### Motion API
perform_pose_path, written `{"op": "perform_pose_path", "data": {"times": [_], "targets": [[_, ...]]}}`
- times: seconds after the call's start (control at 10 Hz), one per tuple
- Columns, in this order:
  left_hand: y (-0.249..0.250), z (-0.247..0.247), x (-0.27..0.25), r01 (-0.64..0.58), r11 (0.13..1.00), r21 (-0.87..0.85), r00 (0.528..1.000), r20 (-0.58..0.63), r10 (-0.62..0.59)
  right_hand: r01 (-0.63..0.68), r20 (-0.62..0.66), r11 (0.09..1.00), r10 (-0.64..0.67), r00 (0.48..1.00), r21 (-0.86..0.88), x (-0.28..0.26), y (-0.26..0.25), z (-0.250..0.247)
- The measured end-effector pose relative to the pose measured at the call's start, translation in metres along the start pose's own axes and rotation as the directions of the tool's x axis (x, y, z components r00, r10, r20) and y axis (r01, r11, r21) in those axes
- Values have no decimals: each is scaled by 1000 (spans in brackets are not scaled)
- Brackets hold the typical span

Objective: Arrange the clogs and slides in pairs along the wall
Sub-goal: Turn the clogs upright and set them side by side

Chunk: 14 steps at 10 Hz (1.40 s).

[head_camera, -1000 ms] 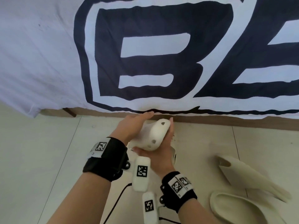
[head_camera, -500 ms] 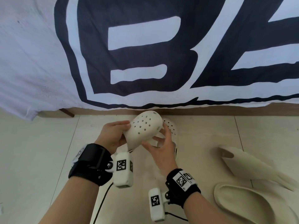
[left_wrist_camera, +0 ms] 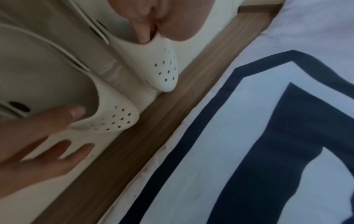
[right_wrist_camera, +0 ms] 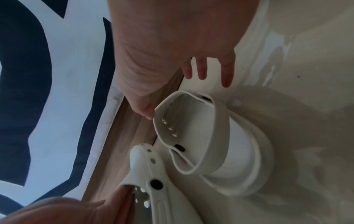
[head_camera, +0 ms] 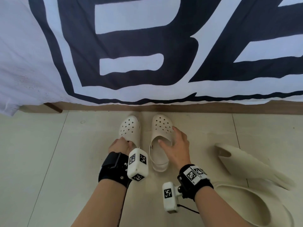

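Two white perforated clogs stand side by side on the floor, toes against the baseboard. My left hand (head_camera: pixel 125 143) pinches the rim of the left clog (head_camera: pixel 130 130), a finger inside the opening and the thumb on the upper (left_wrist_camera: pixel 164 68). My right hand (head_camera: pixel 171 140) hovers spread over the right clog (head_camera: pixel 161 126), fingers straight and the thumb touching its opening rim (right_wrist_camera: pixel 210 136). Two beige slides lie apart at the right: one tipped on its side (head_camera: pixel 246 163), the other flat (head_camera: pixel 246 208) nearer me.
A white banner with big dark letters (head_camera: pixel 147 46) hangs down the wall over a wooden baseboard (head_camera: pixel 196 107). Pale floor tiles (head_camera: pixel 49 161) stretch to the left of the clogs. A black cable (head_camera: pixel 188 209) trails from my right wrist camera.
The left clog, held up in both hands before, now stands on the floor beside the other. My right hand has let go and moved over the right clog.
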<state>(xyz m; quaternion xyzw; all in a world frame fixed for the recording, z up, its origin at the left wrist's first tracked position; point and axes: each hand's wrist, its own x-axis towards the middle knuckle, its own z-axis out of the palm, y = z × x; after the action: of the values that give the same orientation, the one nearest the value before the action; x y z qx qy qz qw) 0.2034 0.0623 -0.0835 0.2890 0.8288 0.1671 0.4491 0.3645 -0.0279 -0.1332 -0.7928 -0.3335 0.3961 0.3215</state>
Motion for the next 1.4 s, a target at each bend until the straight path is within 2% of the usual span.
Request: {"op": "perform_pose_path", "data": {"times": [0.1, 0.2, 0.3, 0.4, 0.5, 0.6, 0.8, 0.9, 1.0, 1.1, 1.2, 1.3, 1.4], "targets": [[6, 8, -14, -18, 992, 123, 1000, -15, 20, 18, 48, 999, -16, 999, -42, 2, 4, 5], [10, 16, -25, -100, 967, 235, 995, -1, 103, 34, 37, 997, -31, 999, -68, 3, 7, 18], [8, 21, -19, -128, 966, 223, 992, 47, 120, 63, 9, 996, -63, 998, -61, 5, 6, 25], [12, 31, -11, 145, 939, -312, 973, 219, -77, 62, -43, 998, -62, 997, 13, 13, 1, 28], [14, 33, 3, 378, 574, -727, 922, 355, -158, 60, -53, 997, -58, 997, 46, 19, 0, 29], [5, 32, 13, 257, 710, -656, 942, 336, -30, 64, -43, 997, -62, 997, 46, 27, -1, 31], [2, 33, 18, 247, 674, -697, 942, 337, 3, 79, 7, 996, -79, 997, 35, 23, -2, 25], [10, 24, -3, 262, 707, -656, 933, 361, -10, 106, 126, 992, -97, 987, -63, 20, -9, 11], [24, 18, -27, 141, 798, -586, 986, 159, -57, 185, 289, 957, -117, 950, -222, 16, -36, -43], [31, 18, -44, -54, 895, -442, 995, -102, 9, 241, 364, 927, -127, 923, -288, 21, -55, -99], [31, 42, -93, -459, 882, -105, 883, -167, 439, 303, 504, 855, -56, 862, -422, 28, -68, -198], [16, 64, -135, -700, 714, 28, 715, 31, 699, 303, 556, 770, 80, 827, -562, 28, -63, -248], [-23, 92, -181, -927, 331, 178, 376, 408, 832, 281, 541, 682, 199, 817, -676, 19, -38, -302]]}}
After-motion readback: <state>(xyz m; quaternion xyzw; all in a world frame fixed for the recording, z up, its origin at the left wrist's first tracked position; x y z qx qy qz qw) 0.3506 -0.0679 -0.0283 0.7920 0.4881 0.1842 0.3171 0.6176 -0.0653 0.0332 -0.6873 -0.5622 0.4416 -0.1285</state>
